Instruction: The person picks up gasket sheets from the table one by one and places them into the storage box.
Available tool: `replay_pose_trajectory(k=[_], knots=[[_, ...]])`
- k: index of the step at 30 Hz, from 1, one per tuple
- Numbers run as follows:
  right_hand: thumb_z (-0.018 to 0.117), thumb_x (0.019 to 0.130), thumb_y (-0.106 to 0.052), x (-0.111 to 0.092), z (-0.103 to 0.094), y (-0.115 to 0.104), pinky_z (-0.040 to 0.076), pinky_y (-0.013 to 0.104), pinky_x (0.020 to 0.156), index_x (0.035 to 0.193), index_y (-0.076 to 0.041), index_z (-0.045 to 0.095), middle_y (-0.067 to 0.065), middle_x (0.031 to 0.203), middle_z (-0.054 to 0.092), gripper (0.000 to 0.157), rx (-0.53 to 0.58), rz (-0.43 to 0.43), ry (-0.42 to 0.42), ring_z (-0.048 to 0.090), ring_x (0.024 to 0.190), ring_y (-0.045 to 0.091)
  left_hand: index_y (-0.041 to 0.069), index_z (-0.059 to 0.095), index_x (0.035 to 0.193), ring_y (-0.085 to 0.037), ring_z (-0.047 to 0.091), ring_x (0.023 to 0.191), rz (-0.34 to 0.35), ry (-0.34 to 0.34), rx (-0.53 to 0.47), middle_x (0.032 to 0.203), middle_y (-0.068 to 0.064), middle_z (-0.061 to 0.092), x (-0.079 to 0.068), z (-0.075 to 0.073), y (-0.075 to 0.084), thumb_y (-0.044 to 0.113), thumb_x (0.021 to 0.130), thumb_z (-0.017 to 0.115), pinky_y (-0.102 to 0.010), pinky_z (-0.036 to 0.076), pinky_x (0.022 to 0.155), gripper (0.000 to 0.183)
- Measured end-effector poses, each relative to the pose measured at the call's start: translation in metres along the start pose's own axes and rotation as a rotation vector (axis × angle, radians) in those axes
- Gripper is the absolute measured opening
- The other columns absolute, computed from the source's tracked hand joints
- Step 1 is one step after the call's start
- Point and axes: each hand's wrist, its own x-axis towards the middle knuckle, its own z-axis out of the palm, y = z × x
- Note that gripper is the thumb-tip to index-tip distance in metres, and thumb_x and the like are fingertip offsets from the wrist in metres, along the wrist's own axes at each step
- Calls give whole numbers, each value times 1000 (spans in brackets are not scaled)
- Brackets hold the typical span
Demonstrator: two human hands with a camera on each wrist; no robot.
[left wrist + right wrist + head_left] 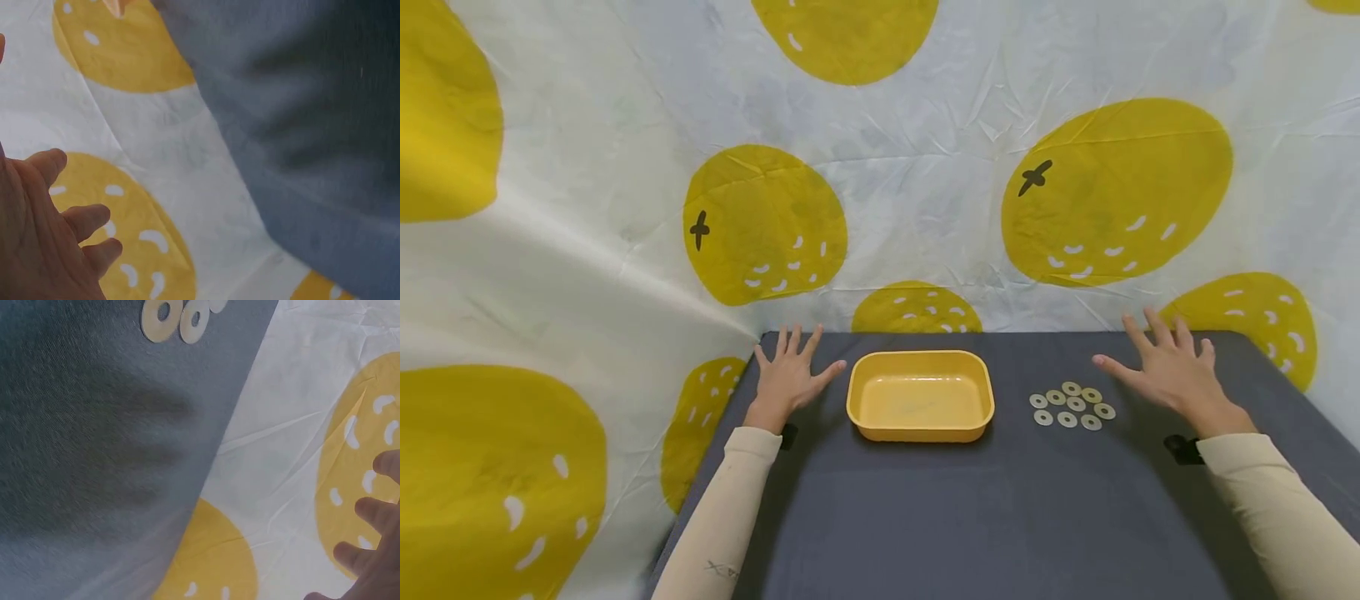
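Note:
My left hand [787, 380] is held with fingers spread, just left of a yellow rectangular tray [921, 435]. Bare yellow floor shows inside the tray. To its right, several flat metal washers [1076, 404] lie in a loose cluster on the dark table. Beyond them on the right, my right hand [1176, 377] has its fingers spread too, and nothing is in it. The left wrist view shows the left hand [47, 231] with bare fingers. In the right wrist view, a few washers [161, 320] appear at the top, away from the right hand's fingers [375, 515].
The table [917, 517] has a dark grey cloth surface. A white curtain [917, 208] printed with yellow fruit hangs along the back and left side, close against the table's edges. Both hands cast shadows on the cloth.

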Motion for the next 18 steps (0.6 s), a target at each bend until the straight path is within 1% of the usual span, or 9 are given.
replay_pose_trajectory(k=[2,4,5,7,9,10,12,15,18], knots=[[47,98,-69,-2,3,2,5,86,103,166,-17,1,28,169,-4,97,5,7,-4,3,148,63,38,10,165,-41,1,160,1,-5,-36,173,-14,8,-1,7,4,88,89,33,-81,-4,116,93],[48,99,-67,-5,6,4,9,85,103,166,-15,4,30,168,1,96,23,4,-12,9,145,64,38,13,165,-41,6,160,-4,2,-74,173,-14,13,-3,14,7,84,91,36,-80,1,118,90],[49,99,-66,-5,7,4,11,85,102,166,-14,5,31,168,4,96,36,2,-14,12,143,65,36,15,165,-42,10,159,-2,9,-104,172,-14,17,-5,17,8,81,93,40,-79,4,119,88],[51,100,-62,-6,10,5,16,84,100,166,-10,9,34,165,11,94,71,-4,-20,18,139,67,33,21,165,-44,22,156,-1,20,-194,169,-14,27,-8,24,10,74,96,47,-76,15,119,84],[54,101,-58,-7,13,6,21,84,96,165,-6,14,37,161,18,91,119,-10,-36,22,134,69,29,29,163,-43,35,150,-14,32,-327,163,-14,39,-10,32,13,65,98,54,-71,28,118,79],[55,101,-56,-6,14,6,23,84,94,164,-4,16,40,158,21,90,141,-12,-44,24,132,70,27,34,162,-43,42,146,-18,35,-413,160,-15,45,-12,36,14,59,99,58,-68,35,116,75],[57,102,-50,-6,16,6,27,84,91,162,0,21,43,153,26,86,193,-19,-64,28,129,70,26,41,158,-41,53,137,-43,37,-572,153,-16,53,-14,45,17,52,100,61,-62,46,108,67],[58,104,-41,-5,23,8,36,79,90,158,6,28,45,145,34,77,273,-29,-80,38,125,66,29,49,153,-35,63,126,-99,27,-772,142,-12,63,-17,57,22,46,101,63,-54,56,97,56],[58,105,-36,-4,31,9,45,72,88,155,7,33,43,142,43,71,337,-27,-85,48,122,61,32,53,149,-28,67,118,-158,17,-926,135,-8,67,-19,67,26,41,102,63,-43,61,87,48]])
